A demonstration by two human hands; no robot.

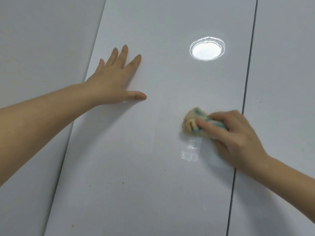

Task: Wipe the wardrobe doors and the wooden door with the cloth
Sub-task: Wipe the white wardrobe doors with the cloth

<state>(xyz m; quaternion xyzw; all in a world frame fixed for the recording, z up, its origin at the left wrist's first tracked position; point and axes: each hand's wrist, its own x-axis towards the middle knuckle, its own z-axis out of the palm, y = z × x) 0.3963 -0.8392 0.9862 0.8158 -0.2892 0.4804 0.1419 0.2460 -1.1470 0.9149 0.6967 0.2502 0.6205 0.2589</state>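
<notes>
- Wardrobe door (144, 150): your left hand (115, 80) is pressing flat on it, fingers spread wide, and is risking fresh smudges.
- Yellowish specks (122, 183) are sitting low on the panel, where you could be missing them.
- Cloth (192, 120), bunched in the curled fingers of your right hand (235, 138), is working near the door gap (246, 82) and could be snagging there.

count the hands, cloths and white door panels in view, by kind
hands: 2 (left hand, right hand)
cloth: 1
white door panels: 3 (left panel, middle panel, right panel)
total: 6

Left hand (117, 79) flat, fingers spread, arm outstretched; right hand (233, 133) grips the cloth (192, 117), fingers curled.
</notes>
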